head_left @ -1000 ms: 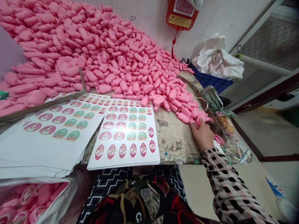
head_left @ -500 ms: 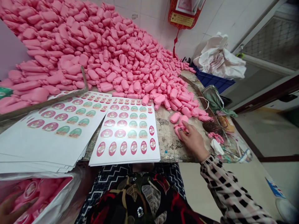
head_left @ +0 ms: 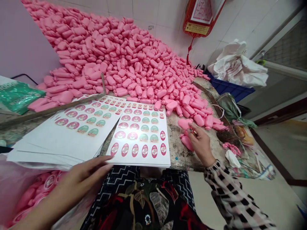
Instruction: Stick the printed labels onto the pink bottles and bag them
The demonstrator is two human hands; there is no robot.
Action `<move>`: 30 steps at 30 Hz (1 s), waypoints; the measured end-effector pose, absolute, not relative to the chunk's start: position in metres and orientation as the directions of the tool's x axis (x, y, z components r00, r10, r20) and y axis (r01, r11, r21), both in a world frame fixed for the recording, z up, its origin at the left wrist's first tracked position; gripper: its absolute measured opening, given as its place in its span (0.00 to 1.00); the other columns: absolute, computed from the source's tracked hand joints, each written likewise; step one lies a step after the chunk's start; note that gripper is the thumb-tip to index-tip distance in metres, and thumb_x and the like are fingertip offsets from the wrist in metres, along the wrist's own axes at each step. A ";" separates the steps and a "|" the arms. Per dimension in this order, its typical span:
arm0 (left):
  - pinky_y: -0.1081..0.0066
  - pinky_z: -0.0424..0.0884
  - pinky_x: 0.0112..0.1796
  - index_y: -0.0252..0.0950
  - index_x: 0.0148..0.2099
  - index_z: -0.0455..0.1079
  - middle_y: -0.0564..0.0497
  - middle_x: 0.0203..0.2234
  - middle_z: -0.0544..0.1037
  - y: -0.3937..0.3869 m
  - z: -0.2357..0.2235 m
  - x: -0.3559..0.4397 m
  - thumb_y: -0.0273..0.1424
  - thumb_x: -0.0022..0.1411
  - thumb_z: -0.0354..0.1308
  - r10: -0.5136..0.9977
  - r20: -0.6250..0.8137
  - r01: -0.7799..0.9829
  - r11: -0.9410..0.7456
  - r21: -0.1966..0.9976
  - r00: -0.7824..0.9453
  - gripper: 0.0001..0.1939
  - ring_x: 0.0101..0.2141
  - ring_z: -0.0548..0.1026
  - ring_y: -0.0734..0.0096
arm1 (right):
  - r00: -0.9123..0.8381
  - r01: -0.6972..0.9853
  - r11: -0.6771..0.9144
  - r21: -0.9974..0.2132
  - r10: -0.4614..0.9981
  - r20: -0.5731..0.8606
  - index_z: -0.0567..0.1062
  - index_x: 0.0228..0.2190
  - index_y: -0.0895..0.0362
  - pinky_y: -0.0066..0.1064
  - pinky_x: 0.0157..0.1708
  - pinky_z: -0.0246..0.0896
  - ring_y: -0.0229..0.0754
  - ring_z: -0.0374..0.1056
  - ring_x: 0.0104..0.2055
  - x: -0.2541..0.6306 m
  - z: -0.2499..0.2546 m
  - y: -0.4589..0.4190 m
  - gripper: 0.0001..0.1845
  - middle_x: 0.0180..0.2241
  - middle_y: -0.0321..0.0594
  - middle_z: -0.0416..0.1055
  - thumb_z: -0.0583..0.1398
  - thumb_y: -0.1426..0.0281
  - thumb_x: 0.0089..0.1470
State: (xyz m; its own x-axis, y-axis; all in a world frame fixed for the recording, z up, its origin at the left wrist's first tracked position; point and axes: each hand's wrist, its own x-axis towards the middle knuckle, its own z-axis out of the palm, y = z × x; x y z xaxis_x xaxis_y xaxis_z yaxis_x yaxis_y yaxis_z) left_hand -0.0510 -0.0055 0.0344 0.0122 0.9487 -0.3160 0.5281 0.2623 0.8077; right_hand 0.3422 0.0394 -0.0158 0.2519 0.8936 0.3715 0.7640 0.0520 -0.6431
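Observation:
My left hand (head_left: 91, 175) reaches over the lower left corner of a sheet of stickers (head_left: 137, 161), its fingers stretched out and holding nothing. The sheet carries oval and dome-shaped stickers in pink and green. My right hand (head_left: 201, 143) is at the bench, its fingers bent round the end of a small pink bottle (head_left: 187, 142). Another pink bottle (head_left: 184, 123) lies just beyond the fingertips. The fingers partly hide where they touch the bottle.
A big heap of pink bottles (head_left: 134, 64) covers the back of the bench. A stick (head_left: 59, 107) lies across a second stack of sticker sheets (head_left: 59, 143). Labelled bottles (head_left: 45, 188) fill a bag at lower left. A blue crate (head_left: 223, 86) stands at right.
My left hand has come up out of the bag of labelled bottles to the corner of the sheet. My right hand stays by the loose bottles. The view has turned left.

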 end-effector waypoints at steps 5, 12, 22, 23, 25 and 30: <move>0.62 0.67 0.48 0.46 0.59 0.62 0.46 0.53 0.70 0.019 0.035 0.034 0.36 0.52 0.62 0.895 -0.210 0.309 0.086 0.947 0.393 0.31 0.51 0.68 0.59 | -0.322 0.510 0.242 -0.825 0.943 0.077 0.74 0.46 0.51 0.36 0.45 0.63 0.40 0.69 0.43 0.294 0.034 0.005 0.16 0.43 0.39 0.74 0.54 0.68 0.57; 0.71 0.68 0.28 0.36 0.48 0.66 0.49 0.27 0.76 0.028 0.016 0.076 0.31 0.50 0.61 0.412 -0.484 0.223 0.538 0.813 0.772 0.21 0.24 0.74 0.70 | -0.368 0.246 -0.019 -0.969 0.923 -0.112 0.74 0.44 0.52 0.35 0.44 0.63 0.40 0.69 0.43 0.278 0.025 0.001 0.16 0.42 0.38 0.74 0.60 0.64 0.52; 0.67 0.63 0.34 0.38 0.35 0.70 0.50 0.32 0.73 0.060 0.016 0.086 0.34 0.60 0.50 0.797 -0.022 0.677 -0.498 0.542 0.604 0.08 0.34 0.71 0.64 | 0.142 0.716 -0.012 -0.698 0.982 0.128 0.74 0.41 0.56 0.38 0.42 0.60 0.43 0.66 0.41 0.315 -0.038 0.051 0.20 0.38 0.42 0.72 0.51 0.56 0.58; 0.65 0.64 0.37 0.39 0.39 0.70 0.48 0.36 0.74 0.063 0.013 0.090 0.34 0.60 0.50 0.789 -0.004 0.694 -0.537 0.481 0.614 0.09 0.37 0.71 0.62 | 0.106 0.771 0.013 -0.637 0.983 0.148 0.75 0.39 0.55 0.37 0.43 0.59 0.43 0.66 0.42 0.311 -0.036 0.053 0.19 0.38 0.42 0.73 0.50 0.58 0.59; 0.63 0.64 0.40 0.39 0.48 0.68 0.45 0.46 0.72 0.068 0.005 0.097 0.34 0.60 0.51 0.793 0.004 0.723 -0.558 0.408 0.609 0.15 0.41 0.71 0.58 | 0.054 0.841 0.042 -0.540 0.986 0.160 0.75 0.37 0.54 0.36 0.42 0.59 0.43 0.66 0.41 0.301 -0.032 0.055 0.17 0.37 0.40 0.72 0.50 0.60 0.59; 0.61 0.65 0.41 0.41 0.51 0.67 0.45 0.54 0.67 0.080 -0.008 0.106 0.37 0.59 0.54 0.831 -0.055 0.785 -0.498 0.370 0.553 0.18 0.42 0.73 0.55 | 0.013 0.922 0.057 -0.383 0.984 0.177 0.73 0.36 0.52 0.32 0.38 0.58 0.41 0.67 0.39 0.287 -0.024 0.057 0.12 0.37 0.38 0.72 0.52 0.64 0.59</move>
State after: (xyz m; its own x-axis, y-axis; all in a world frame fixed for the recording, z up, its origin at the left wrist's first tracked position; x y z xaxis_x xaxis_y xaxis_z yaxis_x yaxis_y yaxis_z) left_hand 0.1055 0.0796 -0.0077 0.5531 0.8313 -0.0551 0.7846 -0.4975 0.3700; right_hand 0.2872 0.0571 -0.0243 0.0133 0.9840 0.1774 0.9219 0.0567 -0.3832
